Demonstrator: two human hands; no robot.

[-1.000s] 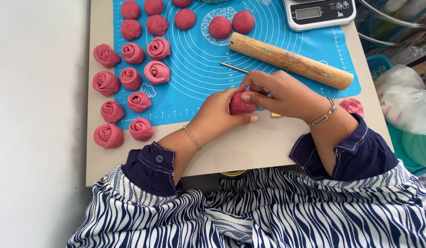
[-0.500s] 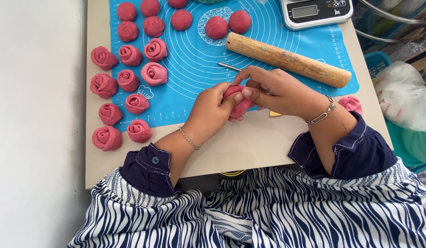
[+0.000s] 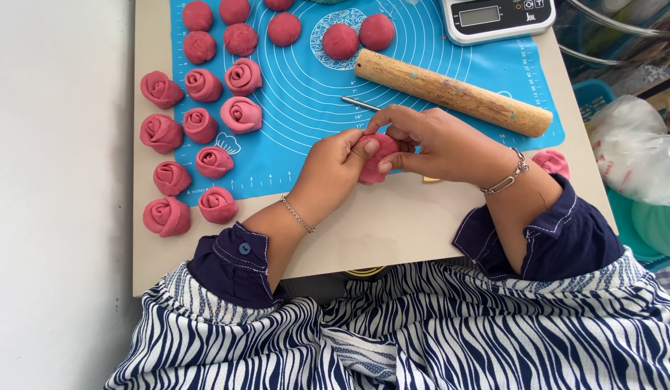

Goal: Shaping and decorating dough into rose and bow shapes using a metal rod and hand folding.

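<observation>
Both hands meet over the near edge of the blue mat [image 3: 299, 115], gripping one pink dough piece [image 3: 377, 153] between them. Left hand [image 3: 333, 172] wraps it from the left, thumb on top. Right hand [image 3: 440, 144] closes on it from the right, fingers curled over the top, thumb underneath. The dough piece is mostly hidden by the fingers, so I can't tell whether it's lifted or resting on the mat. Each wrist has a thin bracelet.

Wooden rolling pin [image 3: 451, 94] lies diagonally on the mat, just beyond the right hand, not touching it. A thin metal rod [image 3: 359, 103] sticks out from behind the right hand's fingers, lying on the mat.

Rose-shaped dough pieces [image 3: 205, 137] sit in rough rows on the left: some on the mat, some off it on the beige surface [image 3: 393, 224]. Plain dough balls [image 3: 284, 29] are along the far part of the mat, two of them [image 3: 358, 36] near the pin's left end. One more pink piece [image 3: 552, 162] is on the surface just right of the right wrist.

Digital scale [image 3: 497, 16] at the far right corner of the mat. Clear plastic bag [image 3: 635, 148] off the surface to the right.
</observation>
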